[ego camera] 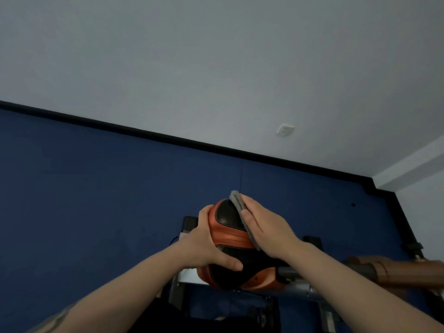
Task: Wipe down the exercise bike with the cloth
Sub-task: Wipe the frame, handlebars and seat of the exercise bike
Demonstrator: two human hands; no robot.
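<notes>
Both forearms reach from the near edge to the exercise bike's saddle (230, 239): the left hand (206, 246) curls round its left side to steady it, while the right hand (266, 229), fingers straight, presses the grey cloth (237, 200) flat on its right side. Wiping looks mid-saddle, so the frame (295, 288) and handle (394, 270) probably remain.

Two bare forearms, no sleeves visible, left hand (206, 243) and right hand (266, 227) without rings or gloves, dark tattoo marking (57, 319) on left forearm near elbow
</notes>
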